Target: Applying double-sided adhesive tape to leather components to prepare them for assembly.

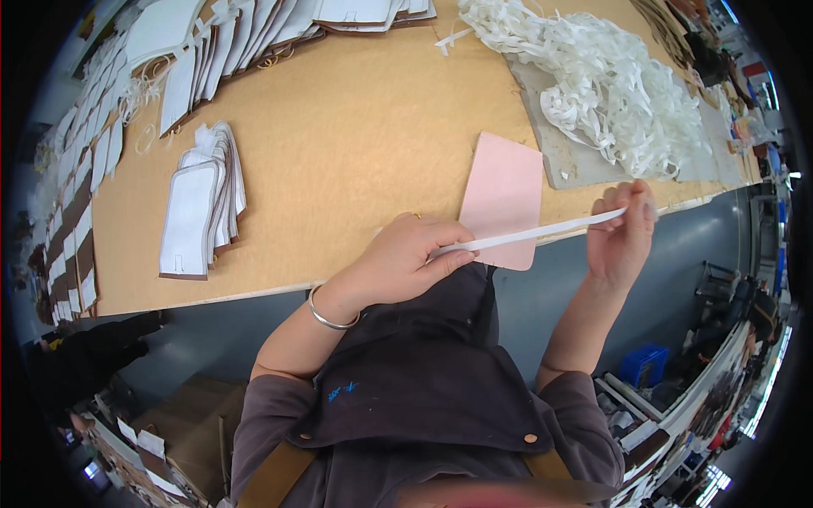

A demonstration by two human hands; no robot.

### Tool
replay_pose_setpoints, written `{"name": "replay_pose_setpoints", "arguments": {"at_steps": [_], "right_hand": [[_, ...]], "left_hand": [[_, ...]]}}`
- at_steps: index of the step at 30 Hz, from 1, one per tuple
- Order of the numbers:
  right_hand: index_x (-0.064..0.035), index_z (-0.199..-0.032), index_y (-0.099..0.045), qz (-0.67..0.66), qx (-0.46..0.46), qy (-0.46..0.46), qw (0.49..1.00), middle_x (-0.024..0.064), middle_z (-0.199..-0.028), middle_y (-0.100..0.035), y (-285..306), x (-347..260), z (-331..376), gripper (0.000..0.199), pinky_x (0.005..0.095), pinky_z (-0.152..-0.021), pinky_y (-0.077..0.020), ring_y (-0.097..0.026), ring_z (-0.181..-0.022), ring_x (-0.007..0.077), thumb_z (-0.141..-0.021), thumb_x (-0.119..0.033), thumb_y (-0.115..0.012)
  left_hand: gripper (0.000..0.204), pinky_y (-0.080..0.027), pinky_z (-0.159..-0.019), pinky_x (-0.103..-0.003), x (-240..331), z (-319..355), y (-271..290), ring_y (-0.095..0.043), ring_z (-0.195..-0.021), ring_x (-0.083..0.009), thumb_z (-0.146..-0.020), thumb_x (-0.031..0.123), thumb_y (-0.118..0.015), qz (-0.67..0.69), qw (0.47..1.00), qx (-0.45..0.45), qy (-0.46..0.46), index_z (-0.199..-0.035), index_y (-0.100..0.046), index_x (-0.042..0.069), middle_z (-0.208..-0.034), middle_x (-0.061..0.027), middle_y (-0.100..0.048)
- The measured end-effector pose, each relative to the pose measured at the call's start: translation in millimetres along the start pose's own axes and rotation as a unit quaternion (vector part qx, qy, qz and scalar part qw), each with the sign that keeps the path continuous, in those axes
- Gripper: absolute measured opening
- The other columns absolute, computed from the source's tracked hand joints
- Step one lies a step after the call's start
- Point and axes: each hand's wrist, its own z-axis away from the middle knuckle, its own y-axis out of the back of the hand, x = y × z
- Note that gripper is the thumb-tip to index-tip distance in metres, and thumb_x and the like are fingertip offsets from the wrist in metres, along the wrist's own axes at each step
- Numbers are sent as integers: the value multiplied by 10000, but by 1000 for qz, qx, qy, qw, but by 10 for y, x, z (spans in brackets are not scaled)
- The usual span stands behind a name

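A narrow white strip (pixel 542 231) stretches between my two hands, just above the table's front edge. My left hand (pixel 421 258) pinches one end between thumb and fingers. Farther right, my right hand (pixel 622 224) is closed on the other end, with its fingers curled. Beneath the strip lies a flat pink panel (pixel 504 188), tapered with rounded corners, its near end reaching past the table edge. The strip crosses over the panel's lower part; whether they touch I cannot tell.
A big tangled heap of white strips (pixel 610 93) rests on a grey board (pixel 561 161) at the back right. Stacked white panels with brown edges (pixel 190 212) stand at the left of the wooden table (pixel 356 152). More panel stacks (pixel 246 38) line the far left. A blue crate (pixel 644 366) sits lower right.
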Motion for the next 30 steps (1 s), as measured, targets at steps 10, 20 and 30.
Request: {"name": "replay_pose_setpoints", "arguments": {"at_steps": [10,20,30], "right_hand": [[-10,-1127,-518,-237,134,312,910,64,-815,-547,703,-1277,290,234,152,-424,-400,-520,-649,79,-921,-98,-451],[18,-979,-586,174,-172,-370,896,59,-813,-573,-14,92,660,174,269,-655,-495,-584,-718,135,-890,-68,-464],[-36,-995,-525,162,-164,-380,896,-26,-703,-429,-103,237,753,150,185,-532,-320,-372,-602,46,-941,-148,-443]], "left_hand": [[150,-453,-644,-332,-70,66,265,-586,-701,-226,-818,195,-581,-199,915,-341,88,-913,-649,100,-765,-62,-632],[454,-423,-837,-340,-313,-1414,-25,-551,-962,-283,-697,336,-686,-380,923,-21,-65,-1059,-604,76,-995,-113,-595],[275,-426,-732,-226,-21,-828,411,-535,-861,-101,-765,117,-674,57,994,-91,6,-991,-537,41,-874,-11,-548]]}}
